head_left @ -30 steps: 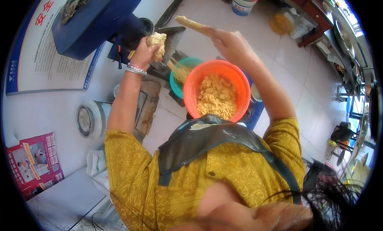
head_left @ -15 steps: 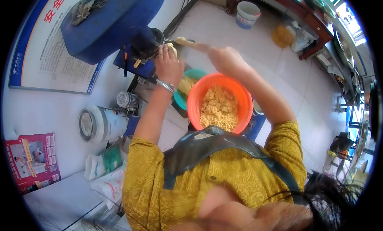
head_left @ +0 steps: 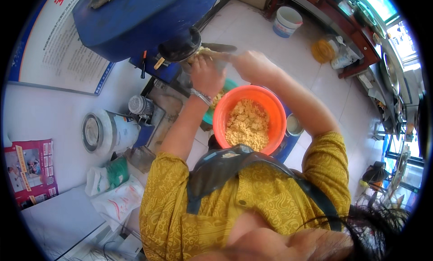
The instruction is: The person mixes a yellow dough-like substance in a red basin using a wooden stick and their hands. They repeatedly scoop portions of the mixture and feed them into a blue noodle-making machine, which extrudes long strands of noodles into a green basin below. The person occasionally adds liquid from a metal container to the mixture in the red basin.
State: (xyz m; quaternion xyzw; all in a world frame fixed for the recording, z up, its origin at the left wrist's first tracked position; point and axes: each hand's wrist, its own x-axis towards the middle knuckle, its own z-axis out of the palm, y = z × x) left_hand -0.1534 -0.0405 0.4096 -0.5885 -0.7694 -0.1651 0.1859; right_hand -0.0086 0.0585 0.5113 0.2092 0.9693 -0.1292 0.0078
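Note:
My left hand (head_left: 207, 76), with silvery bracelets at the wrist, is at the round dark mouth (head_left: 182, 47) of a blue machine (head_left: 140, 22). Its fingers are bent over a lump of yellow dough (head_left: 205, 50) at the rim. My right hand (head_left: 252, 65) is closed around a wooden stick (head_left: 223, 57), whose far end meets the dough beside my left fingertips. Close to my body stands an orange basin (head_left: 278, 119) holding crumbly yellow dough (head_left: 246, 125). Partly hidden behind it is a green basin (head_left: 230, 84) with yellow strands.
A small motor (head_left: 140, 105) and a white bucket (head_left: 110, 132) lie along the left wall, with white bags (head_left: 118, 200) nearer. A white-blue bucket (head_left: 287, 21) stands on the floor ahead. A wooden table (head_left: 363, 44) is at far right.
The stick has moved left, its end now at the machine's mouth. My left hand stays at the rim with the dough. The view has shifted, so the machine appears farther right.

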